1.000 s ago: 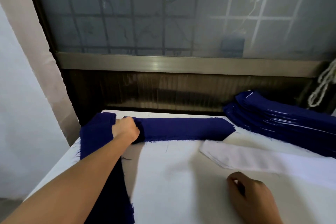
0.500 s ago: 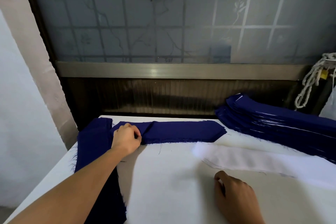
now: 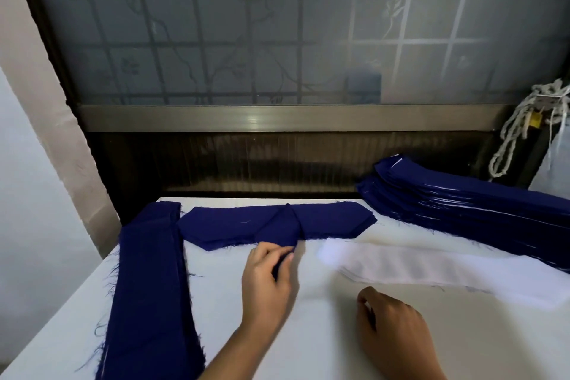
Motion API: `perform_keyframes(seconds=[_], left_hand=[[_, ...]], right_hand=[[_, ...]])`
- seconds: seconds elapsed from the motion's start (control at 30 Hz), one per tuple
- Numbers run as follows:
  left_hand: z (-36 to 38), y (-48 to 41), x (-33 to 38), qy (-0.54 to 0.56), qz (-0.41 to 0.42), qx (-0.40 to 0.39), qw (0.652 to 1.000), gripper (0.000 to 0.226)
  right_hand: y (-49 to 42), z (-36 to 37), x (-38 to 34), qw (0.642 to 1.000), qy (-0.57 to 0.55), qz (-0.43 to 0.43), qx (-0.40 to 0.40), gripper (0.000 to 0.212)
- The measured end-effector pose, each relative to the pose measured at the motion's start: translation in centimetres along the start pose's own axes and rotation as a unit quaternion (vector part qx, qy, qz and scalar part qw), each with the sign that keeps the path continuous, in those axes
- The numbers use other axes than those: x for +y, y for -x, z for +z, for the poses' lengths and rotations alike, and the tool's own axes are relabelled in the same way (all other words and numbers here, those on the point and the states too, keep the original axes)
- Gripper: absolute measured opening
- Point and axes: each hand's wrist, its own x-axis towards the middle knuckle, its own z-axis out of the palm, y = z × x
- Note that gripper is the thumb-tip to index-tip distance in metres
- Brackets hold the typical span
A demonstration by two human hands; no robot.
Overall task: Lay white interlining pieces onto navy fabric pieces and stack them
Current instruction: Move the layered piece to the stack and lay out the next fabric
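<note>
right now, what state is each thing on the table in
navy piece: flat, creased at middle, near edge pinched
left hand: pinches navy piece
right hand: loosely curled, holds nothing
white interlining: lying flat, untouched
layered stack: piled at right, white edges showing
navy strips: along left side

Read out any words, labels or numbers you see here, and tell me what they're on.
Nothing readable.
The navy fabric piece, navy stack and white interlining: no print.
The frosted window: grid and vine pattern only.
The pale tag on the rope: too small to read.
</note>
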Motion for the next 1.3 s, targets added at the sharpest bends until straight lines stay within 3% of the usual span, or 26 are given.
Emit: perform_keyframes(seconds=[0.1,0.17,0.23,0.3,0.37,0.5,0.63,0.73,0.8,0.9,0.97,1.07,1.2,1.3], left_hand=[[0.5,0.9,1.0,-0.089,0.202,-0.056,0.974,0.026],[0.8,1.5,1.4,-0.151,0.322,-0.12,0.927,0.027],[1.2,2.4,2.0,-0.186,0.406,-0.154,0.882,0.029],[1.4,3.2,2.5,-0.183,0.464,-0.151,0.854,0.015],[1.2,3.4,2.5,-0.165,0.481,-0.121,0.852,0.012],[0.2,2.5,1.6,-0.113,0.383,-0.045,0.916,0.02],[-0.9,1.7,0.9,-0.022,0.149,0.056,0.987,0.024],[-1.6,1.0,0.2,0.059,-0.064,0.143,0.986,0.02],[-2.1,0.4,-0.2,0.087,-0.144,0.172,0.971,0.016],[-2.7,0.1,-0.7,0.095,-0.185,0.186,0.96,0.013],[-2.8,0.0,-0.7,0.091,-0.187,0.184,0.961,0.013],[-2.7,-0.1,-0.5,0.082,-0.195,0.176,0.961,0.013],[-2.8,-0.2,-0.8,0.072,-0.231,0.164,0.956,0.004],[-2.9,-0.1,-1.6,-0.054,-0.243,0.091,0.964,0.011]], right_hand=[[0.0,-0.1,0.1,0.998,-0.013,-0.032,0.049,0.035],[-0.1,-0.2,0.1,0.994,-0.006,-0.084,0.076,0.06],[-0.2,-0.3,0.4,0.983,0.001,-0.152,0.099,0.073],[-0.3,-0.1,0.7,0.972,-0.005,-0.213,0.098,0.065],[-0.3,0.2,1.0,0.966,-0.009,-0.236,0.102,0.049],[-0.4,0.7,1.2,0.965,-0.014,-0.226,0.134,0.038],[-0.6,1.2,1.7,0.959,0.027,-0.237,0.152,0.025],[-0.7,0.9,2.5,0.957,0.05,-0.227,0.172,0.018],[-0.7,0.0,4.0,0.957,0.073,-0.214,0.18,0.019],[-0.6,-2.0,7.8,0.957,0.115,-0.173,0.203,0.026],[-0.4,-3.7,10.7,0.962,0.112,-0.102,0.228,0.031],[0.5,-5.4,13.3,0.96,-0.001,0.05,0.277,0.03],[1.4,-5.4,14.1,0.88,-0.239,0.243,0.33,0.02],[1.1,-5.0,14.5,0.873,-0.221,0.31,0.305,0.021]])
